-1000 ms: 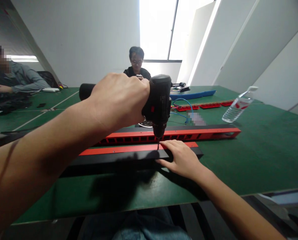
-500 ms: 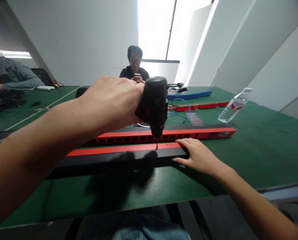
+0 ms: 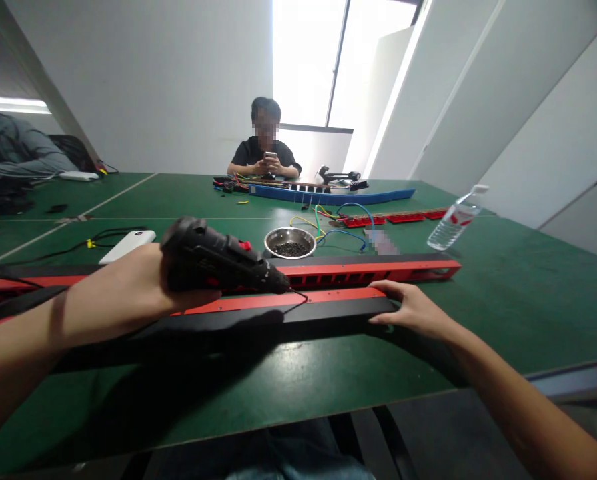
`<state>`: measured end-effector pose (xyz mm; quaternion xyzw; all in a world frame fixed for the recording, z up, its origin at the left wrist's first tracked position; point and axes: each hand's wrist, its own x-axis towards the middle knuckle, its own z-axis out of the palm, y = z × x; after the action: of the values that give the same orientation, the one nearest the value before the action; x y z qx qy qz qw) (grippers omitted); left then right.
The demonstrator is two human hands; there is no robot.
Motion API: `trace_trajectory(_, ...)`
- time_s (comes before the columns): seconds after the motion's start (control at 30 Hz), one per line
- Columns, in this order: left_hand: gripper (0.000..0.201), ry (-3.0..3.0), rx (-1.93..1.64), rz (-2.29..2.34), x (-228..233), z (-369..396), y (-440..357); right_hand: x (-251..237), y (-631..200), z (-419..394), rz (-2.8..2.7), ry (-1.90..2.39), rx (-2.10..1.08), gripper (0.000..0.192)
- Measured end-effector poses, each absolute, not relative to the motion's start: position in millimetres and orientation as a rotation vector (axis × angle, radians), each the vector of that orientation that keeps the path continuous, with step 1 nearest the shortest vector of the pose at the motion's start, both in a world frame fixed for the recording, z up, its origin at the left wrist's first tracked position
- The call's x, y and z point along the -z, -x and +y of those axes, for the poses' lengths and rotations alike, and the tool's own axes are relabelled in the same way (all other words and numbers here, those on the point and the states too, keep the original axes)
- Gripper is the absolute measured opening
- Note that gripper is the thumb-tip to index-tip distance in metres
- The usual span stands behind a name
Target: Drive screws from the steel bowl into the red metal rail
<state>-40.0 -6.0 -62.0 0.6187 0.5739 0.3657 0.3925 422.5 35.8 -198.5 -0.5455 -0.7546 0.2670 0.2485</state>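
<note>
My left hand is wrapped round a black cordless screwdriver, which leans over to the left. The thin bit of the tool points right and down, its tip at the red top of a long red-and-black metal bar. At the right end of that bar, my right hand grips it between thumb and fingers. Behind it lies a second red bar with a row of square openings. A steel bowl holding many small dark screws stands just beyond.
On the green table a tilted-looking water bottle stands at the right. A white power bank lies left. Coloured wires, red strips and a blue strip lie farther back. A person sits opposite, holding a phone.
The screwdriver has gone from upright to tilted left, and my left hand has dropped lower and left with it. My right hand stays on the bar's end. The bowl has come into fuller view.
</note>
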Motion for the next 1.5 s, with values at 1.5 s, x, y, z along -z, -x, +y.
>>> trace_trajectory(1.5, 0.030, -0.751, -1.178, 0.945, 152, 7, 20, 165, -280, 187, -2.028, 1.358, -0.567, 0.022)
